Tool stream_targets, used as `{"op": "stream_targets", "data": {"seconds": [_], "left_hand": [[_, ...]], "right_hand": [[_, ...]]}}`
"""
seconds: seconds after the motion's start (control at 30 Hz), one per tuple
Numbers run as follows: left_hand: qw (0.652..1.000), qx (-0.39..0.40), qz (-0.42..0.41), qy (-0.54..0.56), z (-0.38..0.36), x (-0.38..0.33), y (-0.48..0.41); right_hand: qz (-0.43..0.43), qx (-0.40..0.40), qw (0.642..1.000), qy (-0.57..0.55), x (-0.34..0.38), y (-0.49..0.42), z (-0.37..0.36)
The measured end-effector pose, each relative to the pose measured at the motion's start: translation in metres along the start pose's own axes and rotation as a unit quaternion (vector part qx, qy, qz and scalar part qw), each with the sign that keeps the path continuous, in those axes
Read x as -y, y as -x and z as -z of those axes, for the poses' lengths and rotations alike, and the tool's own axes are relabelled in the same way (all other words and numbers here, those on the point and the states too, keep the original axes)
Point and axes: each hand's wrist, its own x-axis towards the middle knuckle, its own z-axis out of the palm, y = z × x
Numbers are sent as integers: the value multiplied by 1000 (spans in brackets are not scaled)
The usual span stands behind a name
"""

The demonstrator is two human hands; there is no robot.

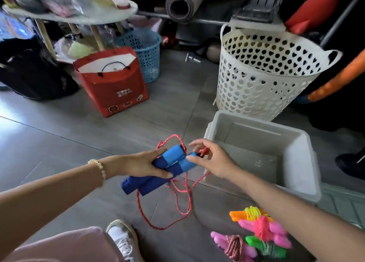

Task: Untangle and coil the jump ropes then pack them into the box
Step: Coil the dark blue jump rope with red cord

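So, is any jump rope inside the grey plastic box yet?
No, the grey plastic box shows a bare bottom; the coiled ropes lie on the floor.

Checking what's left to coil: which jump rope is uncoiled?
The blue-handled rope in the left hand: its red cord trails loose across the floor, pinched by the right hand. The pink, orange and green ropes lie wound in bundles.

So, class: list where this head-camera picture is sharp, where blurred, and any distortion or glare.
Head view: blue handles and red rope fairly sharp at centre; round table top left and coiled ropes bottom right smeared; pale sheen on the floor at left; white basket bowed by the wide lens.
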Motion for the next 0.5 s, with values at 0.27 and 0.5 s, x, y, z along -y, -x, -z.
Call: {"op": "stream_targets", "data": {"seconds": [0.27, 0.5], "left_hand": [[988, -98, -98, -75, 35, -97, 41], [980, -131, -144, -41, 23, -88, 59]], "right_hand": [[30, -28, 998, 45, 119, 7, 61], [-39, -160, 986, -25, 156, 5, 121]]}}
